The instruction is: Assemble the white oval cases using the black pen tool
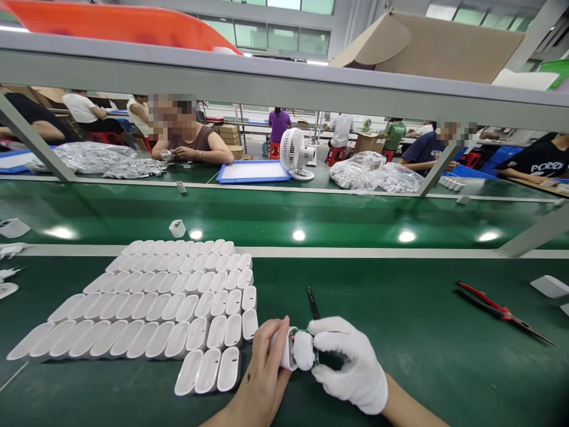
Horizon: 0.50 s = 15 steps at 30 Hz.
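Hands meet low at the table's near edge, right in front of me. Between them sits a small white rounded plastic shell (290,350) with a sliver of green circuit board (316,356) showing at its right side. My bare left hand (265,370) curls around the shell's left flank, thumb up along its edge. My right hand in a white cloth glove (351,367) pinches from the other side, gloved thumb pressed over the shell's open face. Both hands touch it; neither is nearer. The shell's long axis stands roughly upright, tilted slightly away from me. A thin black tool (313,302) pokes up just behind the right fingers. Rows of matching white shells (169,302) lie close by to my left; red-handled pliers (498,309) lie well apart to the right.
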Motion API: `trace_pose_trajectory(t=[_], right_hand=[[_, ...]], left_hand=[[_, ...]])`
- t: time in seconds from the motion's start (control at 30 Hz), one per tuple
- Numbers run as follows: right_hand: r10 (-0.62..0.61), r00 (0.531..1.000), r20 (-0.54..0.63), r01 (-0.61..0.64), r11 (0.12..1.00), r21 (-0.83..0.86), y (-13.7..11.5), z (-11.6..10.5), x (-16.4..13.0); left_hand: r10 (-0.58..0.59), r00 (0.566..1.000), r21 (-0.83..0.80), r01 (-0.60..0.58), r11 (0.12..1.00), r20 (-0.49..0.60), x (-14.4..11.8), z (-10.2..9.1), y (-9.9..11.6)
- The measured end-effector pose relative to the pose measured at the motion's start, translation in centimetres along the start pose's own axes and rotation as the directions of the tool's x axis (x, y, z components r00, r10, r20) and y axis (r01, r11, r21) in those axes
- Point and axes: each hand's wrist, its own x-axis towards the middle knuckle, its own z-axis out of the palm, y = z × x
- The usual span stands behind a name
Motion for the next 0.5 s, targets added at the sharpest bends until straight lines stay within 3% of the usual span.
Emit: trace_pose_trajectory(t=[0.27, 0.5], right_hand=[[-0.073, 0.997, 0.035, 0.075, 0.995, -0.066, 0.55, 0.07, 0.04], [-0.156, 0.970, 0.188, 0.192, 0.964, -0.186, 1.03, 0.40, -0.22]], left_hand=[[-0.039, 0.999, 0.007, 0.039, 0.999, -0.017, 0.16, 0.03, 0.23], [-0.038, 0.999, -0.006, 0.039, 0.999, 0.035, -0.13, 0.21, 0.18]])
